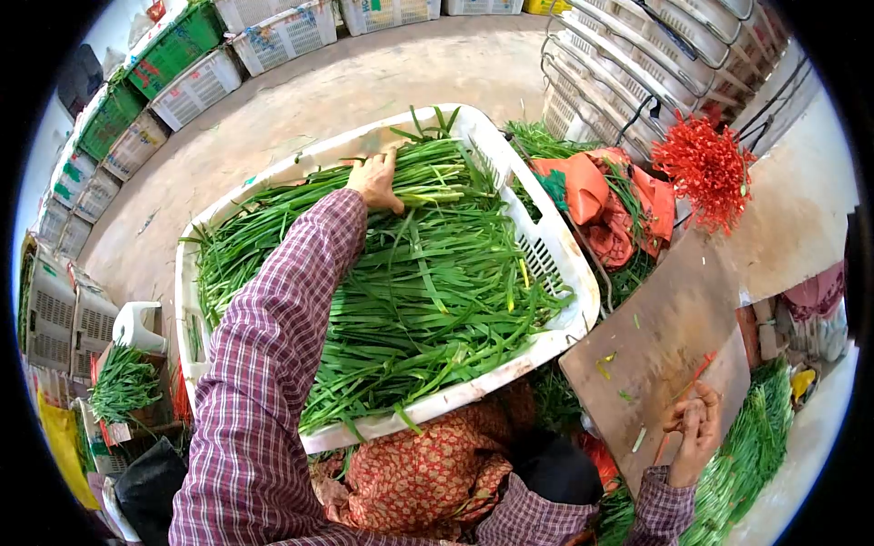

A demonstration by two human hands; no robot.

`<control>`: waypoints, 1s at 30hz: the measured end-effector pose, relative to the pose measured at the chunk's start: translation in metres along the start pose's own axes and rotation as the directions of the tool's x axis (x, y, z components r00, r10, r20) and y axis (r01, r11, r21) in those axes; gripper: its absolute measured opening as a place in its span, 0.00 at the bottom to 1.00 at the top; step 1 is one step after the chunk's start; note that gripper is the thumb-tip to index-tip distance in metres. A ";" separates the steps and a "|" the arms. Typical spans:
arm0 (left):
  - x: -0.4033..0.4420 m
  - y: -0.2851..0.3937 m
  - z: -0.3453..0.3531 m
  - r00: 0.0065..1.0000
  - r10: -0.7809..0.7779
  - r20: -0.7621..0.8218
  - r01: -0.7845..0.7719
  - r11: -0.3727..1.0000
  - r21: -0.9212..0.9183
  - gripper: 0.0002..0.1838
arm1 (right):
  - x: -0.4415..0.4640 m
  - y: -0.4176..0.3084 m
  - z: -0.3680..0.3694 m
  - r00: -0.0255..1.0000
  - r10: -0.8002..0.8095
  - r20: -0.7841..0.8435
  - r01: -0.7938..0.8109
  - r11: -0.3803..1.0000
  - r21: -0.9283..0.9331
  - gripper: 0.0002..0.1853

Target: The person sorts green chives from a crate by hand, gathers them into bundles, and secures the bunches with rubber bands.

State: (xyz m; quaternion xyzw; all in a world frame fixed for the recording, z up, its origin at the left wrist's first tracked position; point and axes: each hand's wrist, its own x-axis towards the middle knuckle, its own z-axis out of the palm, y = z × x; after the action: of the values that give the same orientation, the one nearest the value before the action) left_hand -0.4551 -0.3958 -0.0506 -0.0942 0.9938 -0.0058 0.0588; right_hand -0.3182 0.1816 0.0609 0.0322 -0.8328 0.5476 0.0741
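Observation:
My left hand reaches into a white plastic crate. Its fingers and thumb are curled over a bundle of green chives lying on top near the far side. More chives fill the crate in layers, leaves and pale stalk ends mixed. At the lower right my right hand is closed, with a thin red tie between the fingers. It hovers above or rests at a brown board; which one I cannot tell. Bits of leaf lie on that board.
A bunch of red ties hangs by stacked white crates. Orange-red cloth is beside the crate. Loose chives lie at right, bundles at left. Green crates line the back.

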 end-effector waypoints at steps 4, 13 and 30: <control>0.026 -0.017 0.018 0.986 -0.095 -0.135 0.063 0.972 -0.228 0.46 | 0.005 -0.016 0.023 0.993 0.056 0.102 -0.061 0.997 0.052 0.20; 0.021 -0.017 0.020 0.988 -0.085 -0.126 0.061 0.981 -0.184 0.39 | 0.015 -0.032 0.065 0.971 0.065 0.230 -0.061 0.998 -0.024 0.12; -0.101 -0.098 -0.084 0.965 -0.172 -0.198 -0.115 0.400 -0.909 0.30 | 0.132 -0.093 0.306 0.644 -0.449 0.619 0.513 0.854 0.086 0.58</control>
State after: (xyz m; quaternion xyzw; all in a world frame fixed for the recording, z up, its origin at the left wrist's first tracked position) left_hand -0.3483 -0.4735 0.0466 -0.1263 0.8304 0.5261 -0.1332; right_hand -0.4631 -0.1329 0.0474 0.4262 -0.7965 0.4248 -0.0585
